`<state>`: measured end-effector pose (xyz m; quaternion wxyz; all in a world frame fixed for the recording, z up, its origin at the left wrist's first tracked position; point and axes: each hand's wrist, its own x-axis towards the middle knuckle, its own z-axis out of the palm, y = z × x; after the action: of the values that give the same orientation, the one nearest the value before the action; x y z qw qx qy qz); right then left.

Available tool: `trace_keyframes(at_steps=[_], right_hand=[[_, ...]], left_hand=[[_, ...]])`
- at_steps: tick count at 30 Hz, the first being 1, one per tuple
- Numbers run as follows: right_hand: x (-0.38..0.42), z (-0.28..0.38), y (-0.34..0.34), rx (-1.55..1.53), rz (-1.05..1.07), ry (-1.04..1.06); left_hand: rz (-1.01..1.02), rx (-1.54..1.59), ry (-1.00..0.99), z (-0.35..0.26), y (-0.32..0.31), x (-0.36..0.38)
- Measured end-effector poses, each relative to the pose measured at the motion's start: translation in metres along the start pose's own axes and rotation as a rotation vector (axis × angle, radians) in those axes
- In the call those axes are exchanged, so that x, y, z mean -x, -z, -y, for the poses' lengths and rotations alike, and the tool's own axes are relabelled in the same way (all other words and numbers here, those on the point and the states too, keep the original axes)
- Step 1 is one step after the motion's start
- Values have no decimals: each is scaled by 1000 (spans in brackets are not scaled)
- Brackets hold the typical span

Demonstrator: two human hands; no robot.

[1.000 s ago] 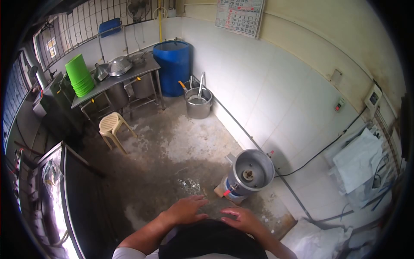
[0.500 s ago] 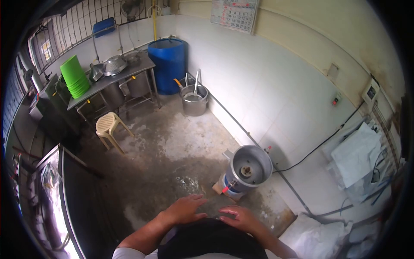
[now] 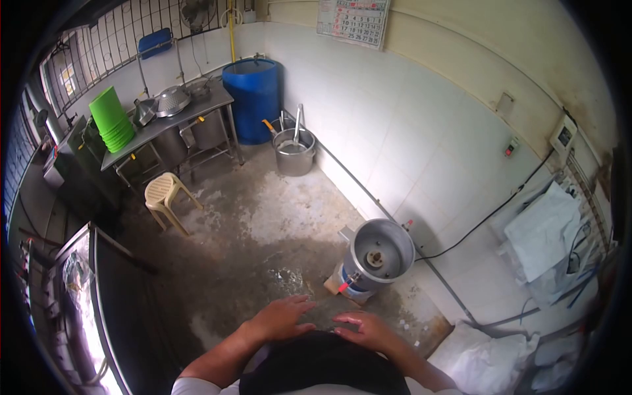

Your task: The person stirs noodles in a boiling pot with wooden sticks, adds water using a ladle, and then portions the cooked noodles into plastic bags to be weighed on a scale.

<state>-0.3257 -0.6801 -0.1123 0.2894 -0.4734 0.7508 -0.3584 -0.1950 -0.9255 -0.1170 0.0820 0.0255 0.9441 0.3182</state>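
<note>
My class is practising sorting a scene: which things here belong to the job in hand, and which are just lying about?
Probably the job's:
left hand
right hand
metal drum, nearest them

Probably lying about:
beige stool
green containers
blue barrel
metal pot
calendar

Hands (image 3: 282, 319): two. Metal drum (image 3: 388, 243): one. Red handles (image 3: 343, 287) on drum: two visible. Stool (image 3: 162, 189): one. Worktop (image 3: 148, 135): one. Blue barrel (image 3: 251, 102): one. Calendar (image 3: 353, 25): one. Fan (image 3: 196, 13): one. Colander (image 3: 173, 101): one. Wall switch (image 3: 511, 146): one. Yellow pipe (image 3: 232, 36): one. Floor pots (image 3: 294, 164): at least two, rear one mostly hidden. Green tubs (image 3: 110, 118): several, nested in one stack; exact number cannot be told.
</note>
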Motion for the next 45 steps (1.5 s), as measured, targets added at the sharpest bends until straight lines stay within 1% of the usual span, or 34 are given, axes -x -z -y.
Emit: trace_keyframes(at_steps=[8, 10, 11, 13, 14, 16, 19, 22, 24, 25, 28, 31, 32, 34, 35, 37, 38, 39, 40, 42, 45], right_hand=[[-2, 7, 5, -4, -16, 9], [-3, 18, 12, -75, 103, -178], [-4, 18, 10, -76, 105, -179], [-7, 14, 5, 244, -299, 104], [-7, 12, 4, 243, -299, 104], [-6, 9, 3, 440, -337, 24], [-9, 10, 7, 409, -399, 52], [-9, 11, 10, 376, -380, 47], [-8, 6, 7, 316, -386, 46], [-7, 4, 6, 258, -390, 46], [-5, 6, 6, 212, -397, 11], [-2, 3, 7, 247, -473, 9], [0, 4, 8, 244, -493, -20], [5, 9, 13, 342, -625, -80], [9, 15, 19, 341, -666, -131], [21, 31, 32, 473, -781, -257], [28, 37, 36, 477, -820, -317], [35, 44, 39, 554, -843, -401], [43, 53, 38, 627, -852, -486], [56, 74, 32, 644, -860, -592], [66, 94, 16, 661, -852, -693]], left_hand=[[-1, -8, 10, 0, -1, -1], [-5, -6, 10, 2, -3, -2], [-5, -4, 4, 2, -2, -2], [-4, -2, -2, -3, 1, -3], [-42, -65, 37, -6, 1, -3], [-78, -129, 74, -13, 7, -3], [-77, -138, 95, -15, 12, -5], [-63, -138, 79, -11, 9, -5], [-25, -75, 50, -7, 6, -6], [-19, -75, 44, -6, 3, -6], [-8, -79, -2, -3, 1, -7], [16, -21, -39, -2, 2, -13], [32, -26, -49, -1, 3, -15], [98, -41, -106, -1, 9, -23], [117, -42, -128, -3, 14, -27], [183, -50, -212, -9, 25, -39], [180, -31, -228, -13, 33, -43], [176, -9, -238, -14, 37, -47], [221, -4, -278, -12, 39, -49], [126, -1, -309, -7, 40, -52], [150, 38, -400, -4, 47, -49]])
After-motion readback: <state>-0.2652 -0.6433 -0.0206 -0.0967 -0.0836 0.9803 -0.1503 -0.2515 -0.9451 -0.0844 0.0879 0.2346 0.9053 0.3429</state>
